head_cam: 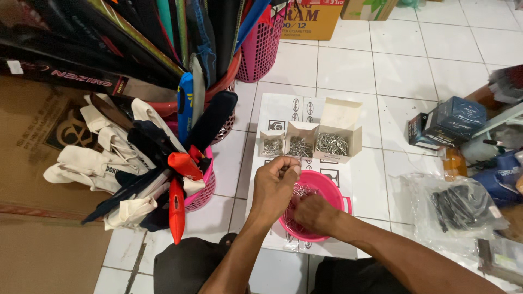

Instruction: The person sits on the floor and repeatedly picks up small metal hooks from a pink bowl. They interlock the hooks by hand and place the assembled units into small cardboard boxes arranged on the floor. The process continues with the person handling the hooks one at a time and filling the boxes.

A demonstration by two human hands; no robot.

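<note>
Left hand (274, 188) pinches metal pieces (298, 189) over pink bowl (332, 190).

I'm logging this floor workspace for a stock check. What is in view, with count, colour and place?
Small open cardboard boxes of metal hooks: three, pale brown, in a row on the flattened white cardboard sheet.
Round plastic bowl: one, pink, on the sheet nearer the person.
Tall lattice plastic basket: one, pink, top centre.
Low plastic basket of fabric handles: one, pink, left of the sheet.
Dark printed carton: one, navy, right.
Clear plastic bag with black contents: one, right foreground.
Left hand: pinching small metal pieces above the bowl's rim.
Right hand: inside the bowl.
</note>
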